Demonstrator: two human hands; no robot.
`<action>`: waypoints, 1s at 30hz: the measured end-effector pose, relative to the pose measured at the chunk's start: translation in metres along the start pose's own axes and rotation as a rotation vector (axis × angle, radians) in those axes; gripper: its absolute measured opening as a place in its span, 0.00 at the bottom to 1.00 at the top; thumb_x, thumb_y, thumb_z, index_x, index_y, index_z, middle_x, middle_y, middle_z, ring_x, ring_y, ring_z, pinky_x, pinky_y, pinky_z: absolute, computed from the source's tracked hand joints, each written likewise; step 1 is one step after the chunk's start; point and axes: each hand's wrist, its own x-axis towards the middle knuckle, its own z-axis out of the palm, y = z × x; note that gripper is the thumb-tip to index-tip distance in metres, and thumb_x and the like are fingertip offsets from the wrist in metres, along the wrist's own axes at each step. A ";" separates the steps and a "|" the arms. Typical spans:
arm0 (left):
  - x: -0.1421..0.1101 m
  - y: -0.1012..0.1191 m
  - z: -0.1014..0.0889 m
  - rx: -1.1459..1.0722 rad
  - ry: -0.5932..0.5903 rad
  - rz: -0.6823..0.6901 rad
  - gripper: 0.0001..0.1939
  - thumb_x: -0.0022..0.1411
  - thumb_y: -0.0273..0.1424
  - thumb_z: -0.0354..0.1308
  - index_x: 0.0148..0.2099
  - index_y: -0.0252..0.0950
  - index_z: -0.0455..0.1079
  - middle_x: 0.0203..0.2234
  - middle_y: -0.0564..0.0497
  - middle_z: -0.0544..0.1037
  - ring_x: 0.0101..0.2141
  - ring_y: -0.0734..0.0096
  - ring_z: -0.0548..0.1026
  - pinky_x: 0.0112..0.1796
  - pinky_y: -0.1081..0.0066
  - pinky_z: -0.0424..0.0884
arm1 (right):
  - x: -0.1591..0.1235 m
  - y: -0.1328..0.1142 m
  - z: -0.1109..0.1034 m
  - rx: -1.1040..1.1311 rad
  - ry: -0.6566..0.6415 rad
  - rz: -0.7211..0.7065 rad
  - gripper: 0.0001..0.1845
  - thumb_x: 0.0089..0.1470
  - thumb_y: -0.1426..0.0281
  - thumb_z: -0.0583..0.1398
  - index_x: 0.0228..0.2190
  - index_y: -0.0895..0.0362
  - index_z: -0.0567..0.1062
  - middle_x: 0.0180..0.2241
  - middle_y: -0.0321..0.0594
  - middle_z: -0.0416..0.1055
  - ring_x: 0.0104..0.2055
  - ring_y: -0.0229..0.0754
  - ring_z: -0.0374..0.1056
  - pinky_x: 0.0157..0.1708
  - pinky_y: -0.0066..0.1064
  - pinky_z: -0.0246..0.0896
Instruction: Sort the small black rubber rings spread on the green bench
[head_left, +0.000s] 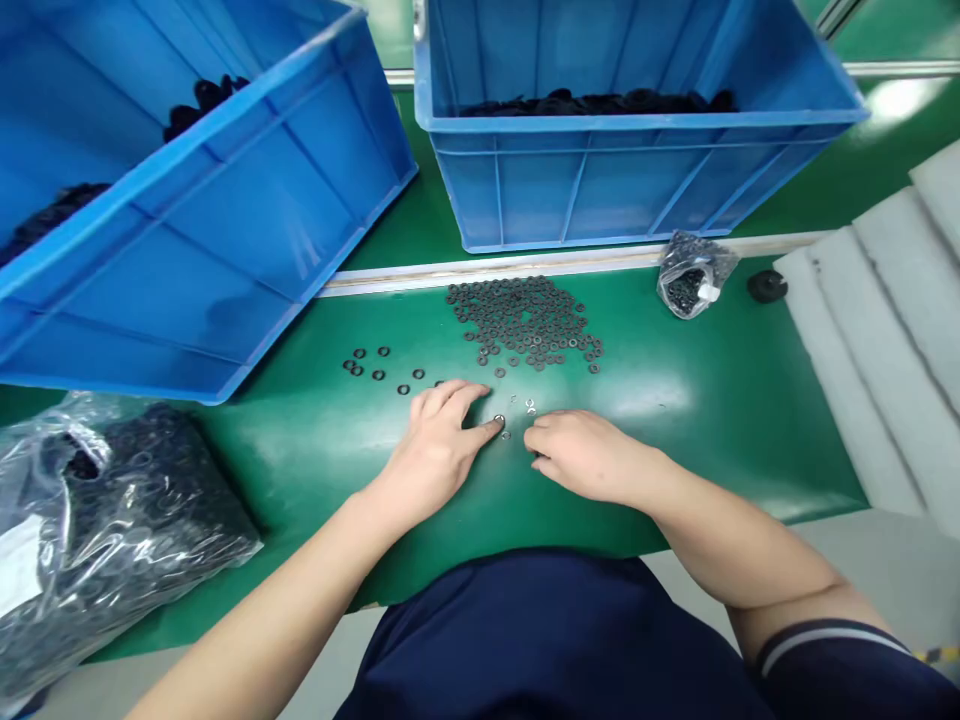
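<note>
Fingers (469, 405) of the left hand (431, 460) spread, tips at a silvery ring (499, 420); right hand (589, 455) loosely curled just beside it. Blue plastic crates (637, 190) holding black rings (592, 102); clear plastic bag (112, 520) packed with similar dark rings.

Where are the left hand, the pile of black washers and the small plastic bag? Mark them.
Left hand (435, 450): head view, back of the hand.
Pile of black washers (525, 322): head view, middle of the pile.
Small plastic bag (694, 275): head view, bag's middle.

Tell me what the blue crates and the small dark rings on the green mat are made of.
The blue crates look like moulded plastic, glossy with ribbed walls. The dark rings look matte, probably rubber or plastic washers; at this size, coated metal can't be ruled out.
</note>
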 end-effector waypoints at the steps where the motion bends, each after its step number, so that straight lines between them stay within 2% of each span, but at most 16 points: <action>1: 0.003 -0.001 0.000 0.006 -0.017 0.025 0.15 0.72 0.29 0.51 0.47 0.43 0.80 0.53 0.41 0.73 0.56 0.50 0.65 0.51 0.50 0.63 | 0.000 0.006 -0.002 0.009 0.021 0.028 0.05 0.55 0.76 0.66 0.30 0.54 0.75 0.30 0.38 0.73 0.32 0.43 0.67 0.31 0.33 0.55; 4: 0.021 -0.005 0.003 0.036 -0.060 0.077 0.15 0.72 0.31 0.50 0.41 0.42 0.79 0.43 0.44 0.75 0.49 0.54 0.67 0.46 0.55 0.62 | 0.000 0.026 -0.013 -0.036 0.079 0.184 0.05 0.57 0.74 0.65 0.29 0.55 0.75 0.31 0.39 0.73 0.33 0.44 0.68 0.33 0.34 0.56; 7: 0.048 -0.013 0.008 0.081 -0.062 0.056 0.15 0.72 0.31 0.50 0.38 0.39 0.78 0.36 0.45 0.74 0.43 0.57 0.67 0.42 0.59 0.60 | 0.003 0.037 -0.020 -0.110 0.175 0.343 0.02 0.60 0.72 0.64 0.34 0.57 0.76 0.35 0.44 0.73 0.38 0.47 0.69 0.37 0.35 0.60; 9: 0.062 -0.018 0.011 0.099 -0.023 0.009 0.15 0.72 0.31 0.50 0.37 0.38 0.77 0.34 0.45 0.74 0.42 0.57 0.67 0.40 0.59 0.60 | 0.006 0.036 -0.019 -0.112 0.262 0.363 0.05 0.62 0.71 0.62 0.40 0.58 0.77 0.40 0.47 0.73 0.42 0.48 0.70 0.41 0.36 0.62; 11: 0.069 -0.022 0.012 0.105 0.034 -0.043 0.15 0.72 0.32 0.50 0.37 0.36 0.76 0.35 0.44 0.75 0.42 0.56 0.67 0.40 0.59 0.59 | 0.010 0.029 -0.013 -0.083 0.309 0.304 0.08 0.64 0.70 0.60 0.44 0.58 0.77 0.43 0.48 0.73 0.45 0.48 0.69 0.45 0.37 0.63; 15: 0.050 -0.014 0.005 0.048 0.101 -0.073 0.13 0.72 0.36 0.52 0.42 0.35 0.76 0.35 0.44 0.77 0.41 0.57 0.69 0.39 0.60 0.61 | 0.015 0.015 0.002 -0.080 0.249 0.173 0.12 0.65 0.67 0.61 0.48 0.58 0.76 0.43 0.47 0.71 0.45 0.48 0.69 0.46 0.38 0.65; 20: 0.009 0.009 0.004 0.017 0.034 0.022 0.12 0.70 0.36 0.57 0.46 0.32 0.75 0.37 0.44 0.78 0.39 0.59 0.70 0.38 0.60 0.61 | 0.019 0.013 0.005 -0.139 0.164 0.174 0.09 0.65 0.71 0.59 0.42 0.61 0.78 0.40 0.48 0.72 0.44 0.47 0.68 0.46 0.38 0.64; 26: 0.008 0.021 0.018 0.051 0.021 0.002 0.11 0.72 0.29 0.53 0.40 0.33 0.75 0.33 0.45 0.76 0.37 0.60 0.69 0.37 0.62 0.60 | 0.017 0.015 0.003 -0.133 0.167 0.214 0.08 0.65 0.73 0.59 0.42 0.60 0.78 0.41 0.47 0.73 0.44 0.46 0.69 0.46 0.36 0.64; 30: -0.004 0.017 0.007 -0.010 0.032 -0.015 0.08 0.71 0.28 0.53 0.42 0.33 0.73 0.34 0.46 0.76 0.37 0.62 0.70 0.38 0.62 0.63 | 0.015 0.016 0.000 -0.128 0.152 0.273 0.06 0.65 0.72 0.60 0.40 0.60 0.77 0.39 0.45 0.74 0.42 0.45 0.70 0.43 0.34 0.63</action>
